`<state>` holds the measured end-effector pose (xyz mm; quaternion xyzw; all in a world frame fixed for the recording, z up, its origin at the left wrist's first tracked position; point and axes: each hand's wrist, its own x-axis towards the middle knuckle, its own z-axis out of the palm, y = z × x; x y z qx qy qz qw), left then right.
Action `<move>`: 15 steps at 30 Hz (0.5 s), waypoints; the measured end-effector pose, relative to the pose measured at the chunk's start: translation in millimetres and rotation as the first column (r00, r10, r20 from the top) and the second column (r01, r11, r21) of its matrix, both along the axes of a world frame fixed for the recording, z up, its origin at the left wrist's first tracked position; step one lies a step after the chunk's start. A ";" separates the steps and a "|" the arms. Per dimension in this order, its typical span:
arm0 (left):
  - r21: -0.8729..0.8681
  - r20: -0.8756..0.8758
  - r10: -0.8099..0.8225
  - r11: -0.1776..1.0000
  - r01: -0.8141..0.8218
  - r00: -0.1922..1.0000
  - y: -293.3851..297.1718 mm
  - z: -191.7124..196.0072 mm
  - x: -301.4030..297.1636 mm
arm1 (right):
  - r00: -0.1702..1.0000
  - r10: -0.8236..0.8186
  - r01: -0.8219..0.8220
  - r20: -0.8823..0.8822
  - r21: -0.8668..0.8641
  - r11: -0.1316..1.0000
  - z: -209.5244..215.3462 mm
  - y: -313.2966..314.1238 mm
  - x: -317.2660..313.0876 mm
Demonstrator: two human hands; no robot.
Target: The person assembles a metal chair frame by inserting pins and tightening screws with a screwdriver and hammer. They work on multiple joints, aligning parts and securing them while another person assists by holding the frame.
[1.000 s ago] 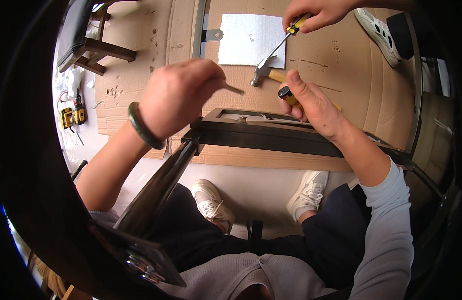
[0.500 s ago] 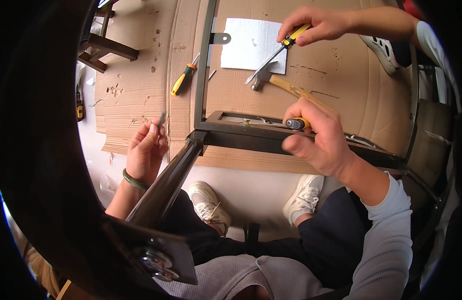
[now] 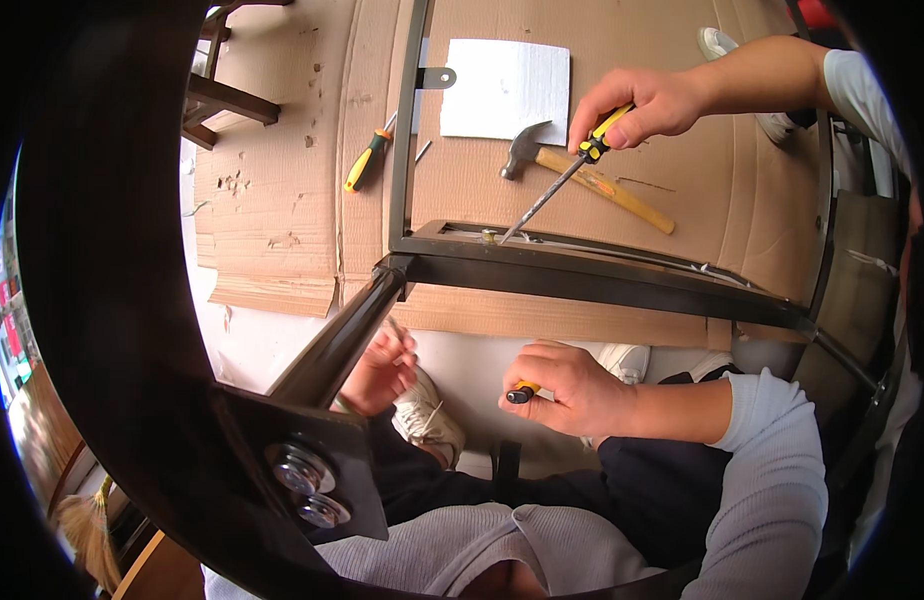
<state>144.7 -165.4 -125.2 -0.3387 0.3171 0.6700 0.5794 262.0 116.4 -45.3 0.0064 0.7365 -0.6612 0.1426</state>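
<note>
My right hand (image 3: 574, 388) is wrapped round a short yellow-and-black tool handle (image 3: 523, 393), its dark end poking out. My left hand (image 3: 380, 368), partly hidden behind the slanting metal leg (image 3: 339, 335) of a dark frame, has its fingers bent round a small thin grey piece (image 3: 394, 326). Motion blurs that hand and the piece. Both hands are on the near side of the frame's front bar (image 3: 582, 285). Across it, another person's hand (image 3: 647, 105) holds a yellow-and-black screwdriver (image 3: 567, 185), its tip at a slot beside a small fitting on the frame.
A claw hammer (image 3: 607, 190) and a white foam sheet (image 3: 504, 88) lie on the cardboard (image 3: 282, 190). A green-and-orange screwdriver (image 3: 367, 162) lies left of the frame's side bar. A plate with shiny bolts (image 3: 307, 485) juts up close by. Dark wooden legs (image 3: 232, 98) stand far left.
My left hand has moved right and nearer me, behind the metal leg. My right hand has dropped toward my lap with the handle. The other person's screwdriver has come down to the frame, uncovering the hammer.
</note>
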 end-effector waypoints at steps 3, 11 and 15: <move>0.059 0.152 -0.289 0.957 0.284 0.945 2.1 -5.6 30.1 | 0.997 0.053 -0.054 0.062 0.013 0.998 -12.1 -4.8 4.3; 0.240 0.174 -0.376 0.913 0.331 0.910 50.6 0.6 35.6 | 0.976 0.076 -0.095 0.205 0.088 0.992 -15.7 -2.8 8.7; 0.250 0.152 -0.359 0.915 0.316 0.921 60.9 2.9 28.1 | 0.985 0.049 -0.064 0.168 0.088 0.994 -17.0 -2.3 7.0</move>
